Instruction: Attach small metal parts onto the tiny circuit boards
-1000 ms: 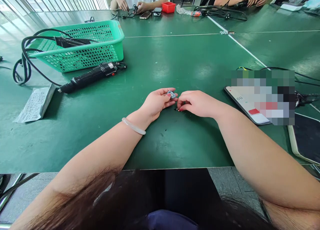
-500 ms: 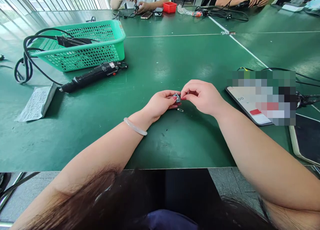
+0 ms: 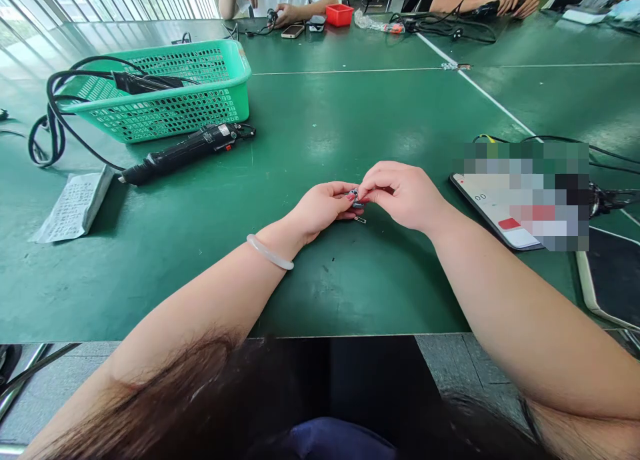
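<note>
Near the middle of the green table, my left hand pinches a small metallic part between thumb and fingers. My right hand meets it from the right, its thumb and forefinger pressed together at the part's upper edge; whether they hold a separate piece is too small to tell. Just below the fingertips a tiny flat metal piece lies on the table. A pale bangle is round my left wrist.
At left are a green basket with cables, a black electric screwdriver and a folded paper. Phones lie right. Across the table, two people's hands work near a red box.
The right fingertips have shifted slightly left over the small part, covering more of it, and the part looks turned. Across the table, one person's hand has lifted.
</note>
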`<move>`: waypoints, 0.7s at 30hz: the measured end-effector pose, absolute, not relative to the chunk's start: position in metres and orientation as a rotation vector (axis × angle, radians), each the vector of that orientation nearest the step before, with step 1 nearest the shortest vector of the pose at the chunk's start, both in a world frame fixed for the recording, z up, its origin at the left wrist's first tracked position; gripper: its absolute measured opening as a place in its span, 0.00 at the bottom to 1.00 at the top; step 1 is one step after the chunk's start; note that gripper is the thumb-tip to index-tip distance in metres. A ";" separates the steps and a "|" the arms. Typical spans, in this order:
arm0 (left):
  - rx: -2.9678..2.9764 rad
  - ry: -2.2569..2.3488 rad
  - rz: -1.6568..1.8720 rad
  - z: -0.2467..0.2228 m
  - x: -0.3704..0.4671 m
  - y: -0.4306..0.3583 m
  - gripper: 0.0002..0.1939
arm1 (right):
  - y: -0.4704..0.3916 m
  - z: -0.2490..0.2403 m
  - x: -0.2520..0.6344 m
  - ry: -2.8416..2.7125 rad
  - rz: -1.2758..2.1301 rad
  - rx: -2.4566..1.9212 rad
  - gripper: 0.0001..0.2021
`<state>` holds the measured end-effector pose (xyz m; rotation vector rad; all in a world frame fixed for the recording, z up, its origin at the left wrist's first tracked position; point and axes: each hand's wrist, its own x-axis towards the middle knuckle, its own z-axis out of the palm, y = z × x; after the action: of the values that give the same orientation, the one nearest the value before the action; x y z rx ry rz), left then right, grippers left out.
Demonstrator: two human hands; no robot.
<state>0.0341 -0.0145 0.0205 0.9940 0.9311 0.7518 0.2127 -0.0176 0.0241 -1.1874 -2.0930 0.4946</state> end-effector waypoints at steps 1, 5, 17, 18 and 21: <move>0.991 0.932 0.758 0.021 0.034 -0.015 0.08 | -0.018 0.024 0.213 -2.078 0.495 -1.207 0.09; 0.967 0.972 0.804 0.021 0.035 -0.016 0.10 | -0.016 0.023 0.215 -1.983 0.485 -1.307 0.07; 0.939 1.107 1.050 0.015 0.034 -0.008 0.11 | -0.013 0.024 0.216 -2.303 0.700 -1.675 0.06; 0.948 1.102 1.050 0.015 0.034 -0.009 0.11 | -0.014 0.024 0.216 -2.320 0.694 -1.674 0.04; 0.975 1.105 1.043 0.014 0.034 -0.010 0.12 | -0.015 0.024 0.215 -2.366 0.669 -1.641 0.04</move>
<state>0.0342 -0.0095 0.0139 0.9749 1.1049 1.0433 0.2146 -0.0145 0.0244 -1.6407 -2.3658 0.6691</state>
